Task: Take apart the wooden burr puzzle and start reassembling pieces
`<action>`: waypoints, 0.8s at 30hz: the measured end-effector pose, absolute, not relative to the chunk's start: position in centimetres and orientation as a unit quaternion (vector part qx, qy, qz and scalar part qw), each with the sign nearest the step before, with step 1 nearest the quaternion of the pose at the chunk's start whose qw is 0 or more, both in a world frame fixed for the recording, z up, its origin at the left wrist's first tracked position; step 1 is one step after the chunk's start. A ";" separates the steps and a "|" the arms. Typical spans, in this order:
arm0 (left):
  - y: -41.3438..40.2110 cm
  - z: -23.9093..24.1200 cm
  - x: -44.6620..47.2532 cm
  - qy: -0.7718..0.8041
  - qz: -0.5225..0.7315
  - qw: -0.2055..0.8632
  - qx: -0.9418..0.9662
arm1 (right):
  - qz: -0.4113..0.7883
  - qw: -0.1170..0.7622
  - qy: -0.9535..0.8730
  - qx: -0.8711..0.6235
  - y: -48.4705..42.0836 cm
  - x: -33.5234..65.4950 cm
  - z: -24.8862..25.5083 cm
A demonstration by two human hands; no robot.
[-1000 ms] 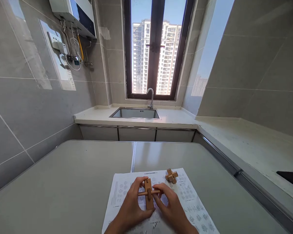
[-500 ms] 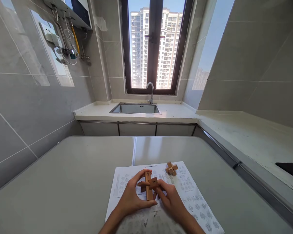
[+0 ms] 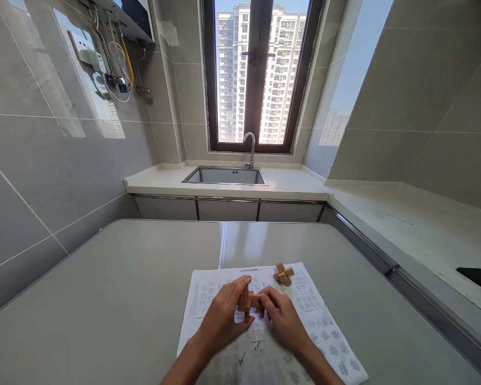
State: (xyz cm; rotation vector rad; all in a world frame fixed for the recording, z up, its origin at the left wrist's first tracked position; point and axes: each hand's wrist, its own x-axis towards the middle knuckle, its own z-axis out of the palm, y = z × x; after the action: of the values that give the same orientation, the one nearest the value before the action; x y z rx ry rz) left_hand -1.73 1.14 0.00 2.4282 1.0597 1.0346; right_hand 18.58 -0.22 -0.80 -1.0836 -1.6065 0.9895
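Closest to me, the left hand (image 3: 223,311) pinches the interlocked wooden pieces (image 3: 246,307) between thumb and fingers, and the right hand (image 3: 284,318) grips their right end, over a printed sheet (image 3: 202,291). Near its far edge I see a wooden cross (image 3: 284,275). The sheet lies on a pale, seamed table (image 3: 120,299). Beyond, I make out a white counter (image 3: 292,181), a sink (image 3: 224,183), a faucet (image 3: 251,152), then a dark-framed window (image 3: 257,80) between gray tiled walls (image 3: 420,96).

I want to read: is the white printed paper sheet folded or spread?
Spread: the white printed paper sheet lies flat on the glossy grey table, both far corners visible.
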 end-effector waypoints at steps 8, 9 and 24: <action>1.6 0.8 -2.1 0.368 0.355 0.155 0.845 | 0.382 0.452 -0.666 -0.454 0.0 18.9 -0.9; 1.5 0.8 -2.2 0.370 0.352 0.166 0.844 | 0.390 0.452 -0.663 -0.451 0.0 18.9 -0.8; 2.0 1.3 -2.5 0.374 0.377 0.549 0.646 | 0.462 0.460 -0.639 -0.408 -0.2 19.0 -0.4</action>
State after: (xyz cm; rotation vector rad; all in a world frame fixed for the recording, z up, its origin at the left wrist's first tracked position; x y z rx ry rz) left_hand -2.47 2.04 1.30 1.5293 0.8845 0.8917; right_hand 18.96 -0.18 -0.43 -1.0052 -1.5731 1.1379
